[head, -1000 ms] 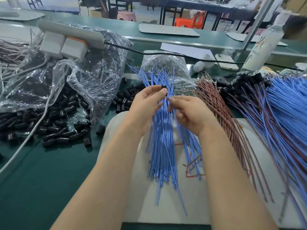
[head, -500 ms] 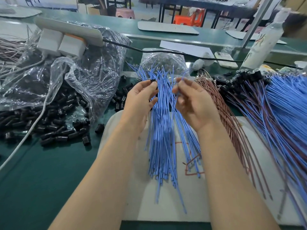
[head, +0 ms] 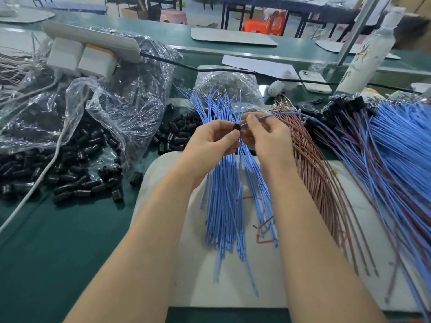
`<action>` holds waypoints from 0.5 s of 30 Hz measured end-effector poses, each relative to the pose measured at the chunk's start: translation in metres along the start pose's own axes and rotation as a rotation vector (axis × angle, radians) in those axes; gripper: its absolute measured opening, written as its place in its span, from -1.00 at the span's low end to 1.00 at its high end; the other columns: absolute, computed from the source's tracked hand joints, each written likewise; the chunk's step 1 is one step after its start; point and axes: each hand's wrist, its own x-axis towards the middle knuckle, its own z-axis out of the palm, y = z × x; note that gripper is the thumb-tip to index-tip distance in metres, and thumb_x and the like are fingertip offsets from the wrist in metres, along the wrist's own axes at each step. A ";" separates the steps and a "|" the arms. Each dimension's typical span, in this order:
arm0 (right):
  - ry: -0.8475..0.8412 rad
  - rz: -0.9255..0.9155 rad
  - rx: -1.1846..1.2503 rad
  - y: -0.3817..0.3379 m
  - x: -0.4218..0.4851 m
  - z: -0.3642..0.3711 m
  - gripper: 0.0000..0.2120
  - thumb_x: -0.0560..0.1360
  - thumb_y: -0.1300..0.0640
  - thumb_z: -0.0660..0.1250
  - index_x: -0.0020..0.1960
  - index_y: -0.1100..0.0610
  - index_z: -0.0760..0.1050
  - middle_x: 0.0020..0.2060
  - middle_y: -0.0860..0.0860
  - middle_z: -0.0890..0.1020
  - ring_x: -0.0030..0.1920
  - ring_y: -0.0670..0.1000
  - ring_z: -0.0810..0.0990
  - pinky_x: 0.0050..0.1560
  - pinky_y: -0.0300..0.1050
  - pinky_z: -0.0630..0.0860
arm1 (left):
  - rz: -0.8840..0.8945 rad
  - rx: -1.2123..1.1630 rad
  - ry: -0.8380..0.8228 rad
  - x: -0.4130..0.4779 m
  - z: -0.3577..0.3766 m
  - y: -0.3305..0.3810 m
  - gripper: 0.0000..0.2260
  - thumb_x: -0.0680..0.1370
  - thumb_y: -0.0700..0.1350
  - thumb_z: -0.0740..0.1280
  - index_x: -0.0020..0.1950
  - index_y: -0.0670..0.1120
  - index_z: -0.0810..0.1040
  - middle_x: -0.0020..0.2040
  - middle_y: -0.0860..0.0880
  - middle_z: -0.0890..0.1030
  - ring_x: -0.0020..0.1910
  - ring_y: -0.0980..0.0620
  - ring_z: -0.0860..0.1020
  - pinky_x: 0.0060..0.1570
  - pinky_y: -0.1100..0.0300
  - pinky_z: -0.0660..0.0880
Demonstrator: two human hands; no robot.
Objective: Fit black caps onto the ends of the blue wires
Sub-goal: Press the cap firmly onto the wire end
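Observation:
My left hand (head: 211, 145) pinches a small black cap (head: 236, 127) between thumb and fingertips. My right hand (head: 268, 138) pinches one blue wire (head: 275, 115) near its end, and that end meets the cap. The wire arcs away to the right. Both hands hover above a fanned bundle of loose blue wires (head: 227, 197) lying on a pale mat (head: 310, 271). Loose black caps (head: 70, 180) spill from a clear plastic bag at the left.
Brown wires (head: 319, 178) lie right of the blue bundle. Capped blue and brown wires (head: 396, 150) pile at far right. A power strip (head: 93, 40) with plugs sits on a clear bag (head: 116, 99). A white bottle (head: 366, 59) and a phone (head: 314, 81) stand behind.
My hands, apart half a second ago, have come together. The right hand pulled one blue wire from the bundle and brought its end to the cap in my left hand.

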 end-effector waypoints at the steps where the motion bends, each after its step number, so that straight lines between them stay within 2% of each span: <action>1: -0.032 -0.004 -0.041 0.001 -0.001 0.002 -0.82 0.57 0.25 0.25 -0.14 0.05 0.53 -0.29 -0.03 0.61 -0.31 -0.11 0.60 -0.15 -0.12 0.58 | 0.005 0.019 0.006 0.000 0.000 -0.001 -0.91 0.58 -0.25 0.28 -0.04 -0.08 0.53 -0.17 0.01 0.61 -0.31 0.24 0.57 -0.16 0.36 0.53; 4: -0.032 -0.027 -0.100 -0.001 -0.002 0.003 -0.82 0.57 0.29 0.23 -0.10 0.07 0.52 -0.28 -0.03 0.60 -0.23 -0.07 0.61 -0.05 -0.06 0.58 | 0.046 0.101 0.050 0.002 0.001 -0.003 -0.88 0.57 -0.21 0.31 -0.07 0.02 0.53 -0.12 0.07 0.61 -0.21 0.22 0.57 -0.09 0.29 0.54; 6: 0.073 -0.055 -0.078 -0.002 -0.001 0.001 -0.85 0.57 0.29 0.23 -0.08 0.09 0.50 -0.28 -0.03 0.59 -0.25 -0.10 0.58 -0.06 -0.10 0.55 | 0.134 0.206 0.153 0.003 0.000 -0.005 -0.89 0.55 -0.19 0.34 -0.07 0.04 0.52 -0.11 0.11 0.60 -0.16 0.18 0.57 -0.02 0.22 0.53; 9: 0.251 -0.085 0.073 -0.007 -0.001 -0.005 -0.88 0.56 0.27 0.28 -0.06 0.08 0.42 -0.26 -0.02 0.59 -0.25 -0.10 0.58 -0.10 -0.17 0.54 | 0.238 0.296 0.305 0.002 -0.002 -0.005 -0.91 0.53 -0.20 0.37 -0.01 -0.05 0.54 -0.07 0.01 0.62 -0.11 0.02 0.60 0.01 0.12 0.56; 12: 0.284 -0.070 0.270 -0.013 -0.002 -0.005 -0.90 0.53 0.30 0.32 -0.09 0.13 0.45 -0.32 -0.05 0.61 -0.30 -0.14 0.60 -0.20 -0.27 0.53 | 0.268 0.288 0.360 0.000 -0.002 -0.004 -0.88 0.52 -0.26 0.37 0.01 -0.08 0.54 -0.08 0.00 0.62 -0.12 0.08 0.62 0.01 0.21 0.57; 15: 0.223 -0.065 0.289 -0.015 -0.005 0.001 -0.84 0.53 0.31 0.31 -0.17 0.11 0.49 -0.37 -0.08 0.62 -0.31 -0.15 0.59 -0.25 -0.28 0.51 | 0.258 0.254 0.368 0.000 -0.001 -0.003 -0.86 0.52 -0.30 0.35 0.01 -0.09 0.54 -0.07 0.02 0.63 -0.08 0.15 0.62 0.06 0.28 0.54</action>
